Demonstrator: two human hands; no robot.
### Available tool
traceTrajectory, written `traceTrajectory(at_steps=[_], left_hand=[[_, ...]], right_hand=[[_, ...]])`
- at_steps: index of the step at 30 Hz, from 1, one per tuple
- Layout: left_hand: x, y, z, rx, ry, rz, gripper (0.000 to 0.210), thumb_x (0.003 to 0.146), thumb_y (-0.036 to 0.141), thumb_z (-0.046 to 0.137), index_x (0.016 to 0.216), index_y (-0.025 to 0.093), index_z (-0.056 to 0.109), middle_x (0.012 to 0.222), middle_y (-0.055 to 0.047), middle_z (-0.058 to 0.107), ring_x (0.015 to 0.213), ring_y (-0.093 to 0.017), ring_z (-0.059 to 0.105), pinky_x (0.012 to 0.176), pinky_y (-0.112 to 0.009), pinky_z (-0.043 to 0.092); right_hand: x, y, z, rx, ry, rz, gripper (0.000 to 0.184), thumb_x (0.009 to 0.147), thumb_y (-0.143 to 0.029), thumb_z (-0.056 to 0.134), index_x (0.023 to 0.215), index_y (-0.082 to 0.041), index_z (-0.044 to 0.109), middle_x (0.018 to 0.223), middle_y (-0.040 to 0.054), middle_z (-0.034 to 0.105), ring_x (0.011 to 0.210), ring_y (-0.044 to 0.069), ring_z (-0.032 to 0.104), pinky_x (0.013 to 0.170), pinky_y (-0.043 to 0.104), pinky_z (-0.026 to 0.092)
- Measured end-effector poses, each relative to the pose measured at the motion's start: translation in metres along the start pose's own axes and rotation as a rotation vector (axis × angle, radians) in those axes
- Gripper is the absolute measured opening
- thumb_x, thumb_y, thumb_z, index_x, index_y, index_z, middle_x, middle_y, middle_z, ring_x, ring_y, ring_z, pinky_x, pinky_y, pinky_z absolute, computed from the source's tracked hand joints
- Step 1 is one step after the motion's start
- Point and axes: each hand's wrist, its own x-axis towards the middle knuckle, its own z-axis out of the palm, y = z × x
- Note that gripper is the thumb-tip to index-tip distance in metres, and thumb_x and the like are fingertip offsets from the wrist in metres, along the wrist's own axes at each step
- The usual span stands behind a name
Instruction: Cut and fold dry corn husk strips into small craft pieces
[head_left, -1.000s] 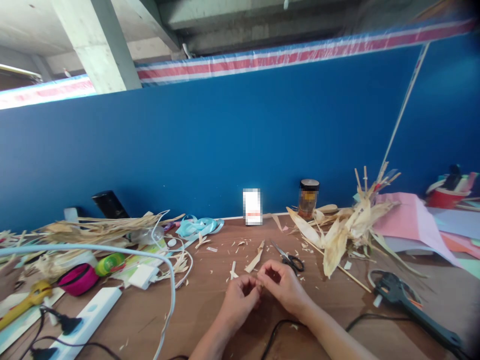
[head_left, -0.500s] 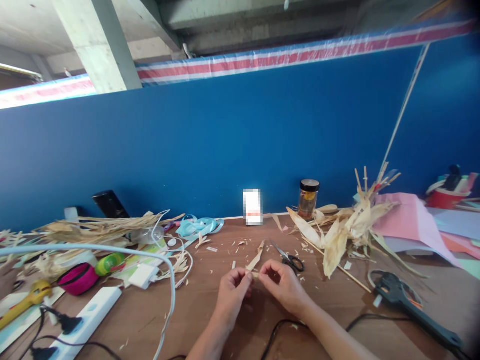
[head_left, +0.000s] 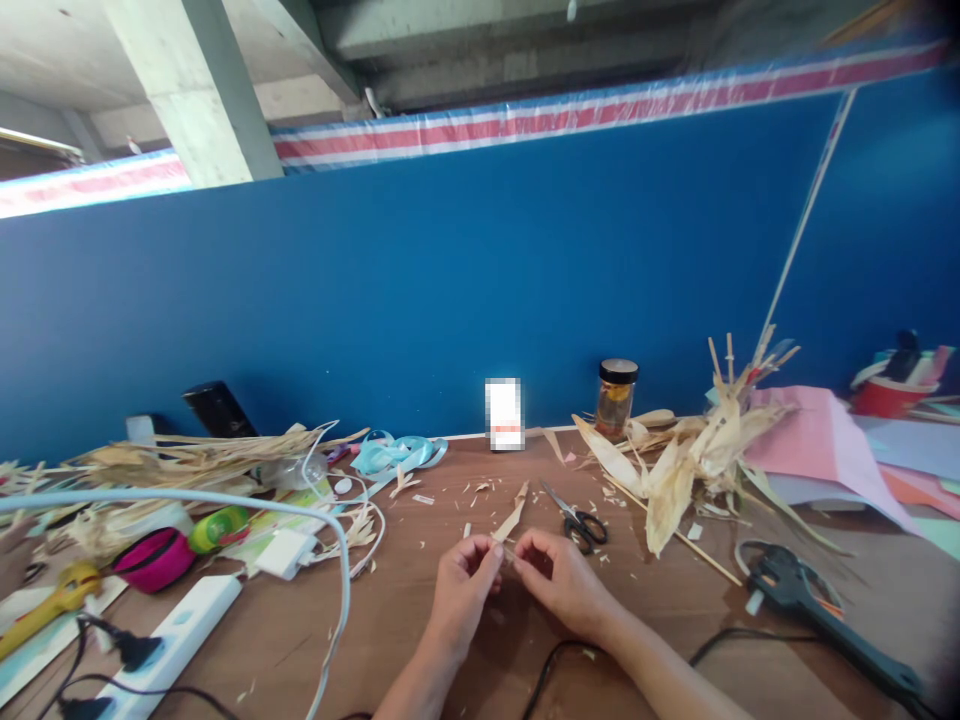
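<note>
My left hand (head_left: 466,590) is closed in a pinch, thumb against fingertips, on a small pale strip of dried husk (head_left: 509,552). From the other side my right hand (head_left: 559,580) pinches at the same strip, its fingertips almost touching the left thumb. Much of the strip is hidden by the fingers. Just beyond the hands, a longer pointed piece of husk (head_left: 513,515) shows; I cannot tell whether it lies on the table or joins the held strip. Black-handled scissors (head_left: 583,526) lie open-bladed past my right hand.
Husks (head_left: 667,490) and a lidded jar (head_left: 616,400) stand back right, with a black handled tool (head_left: 806,600) nearer. On the left are a power strip (head_left: 184,640), a pale cable (head_left: 346,570), a pink band (head_left: 154,560) and a husk heap (head_left: 210,458). Another person's hand (head_left: 15,545) shows far left.
My right hand has shifted slightly down and turned, its fingertips lower against the strip. My left hand keeps its pinch nearly in place.
</note>
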Motion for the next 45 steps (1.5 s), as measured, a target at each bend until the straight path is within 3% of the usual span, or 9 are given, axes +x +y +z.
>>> traceTrajectory(at_steps=[45], left_hand=[[0.0006, -0.0021, 0.0006, 0.032, -0.051, 0.008, 0.021, 0.066, 0.035, 0.061, 0.066, 0.014, 0.058, 0.051, 0.004, 0.050, 0.045, -0.006, 0.041, 0.046, -0.017, 0.034]], right_hand=[[-0.0002, 0.0011, 0.0018, 0.002, -0.027, -0.022, 0.016, 0.077, -0.025, 0.046, 0.065, -0.015, 0.051, 0.060, -0.0019, 0.052, 0.057, 0.010, 0.045, 0.053, 0.019, 0.035]])
